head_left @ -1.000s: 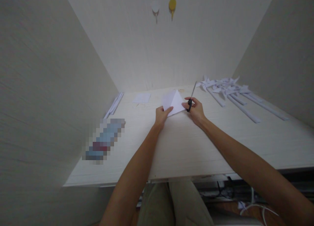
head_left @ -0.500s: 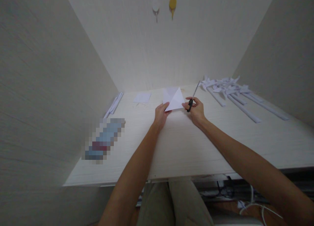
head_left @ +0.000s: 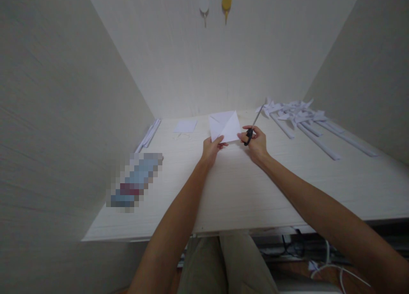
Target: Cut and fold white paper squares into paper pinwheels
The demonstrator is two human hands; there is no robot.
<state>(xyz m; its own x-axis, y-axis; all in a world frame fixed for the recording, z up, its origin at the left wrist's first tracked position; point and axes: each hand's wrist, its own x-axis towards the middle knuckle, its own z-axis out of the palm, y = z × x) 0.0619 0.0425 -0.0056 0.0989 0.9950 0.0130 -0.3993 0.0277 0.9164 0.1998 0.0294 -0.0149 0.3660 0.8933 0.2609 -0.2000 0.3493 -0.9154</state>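
A white sheet of paper (head_left: 225,125) with diagonal creases is held up over the middle of the table. My left hand (head_left: 211,150) pinches its lower left part, thumb on top and fingers beneath. My right hand (head_left: 256,142) is closed on the black handles of a pair of scissors (head_left: 249,135), whose blades point up and away to the right. The thumb and fingertip of that hand also touch the paper's lower right corner. Whether the blades are fully together is too small to tell.
Several rolled paper sticks with folded paper tops (head_left: 297,113) lie at the right. A small stack of white paper (head_left: 185,126) rests left of my hands, and paper rolls (head_left: 149,134) lie by the left wall. A pixelated object (head_left: 137,181) is at the table's left. Two hooks (head_left: 226,3) hang on the wall.
The paper has opened out from a raised triangular fold into a flatter square. My left thumb has shifted slightly to the right on it. The scissors stay in my right hand.
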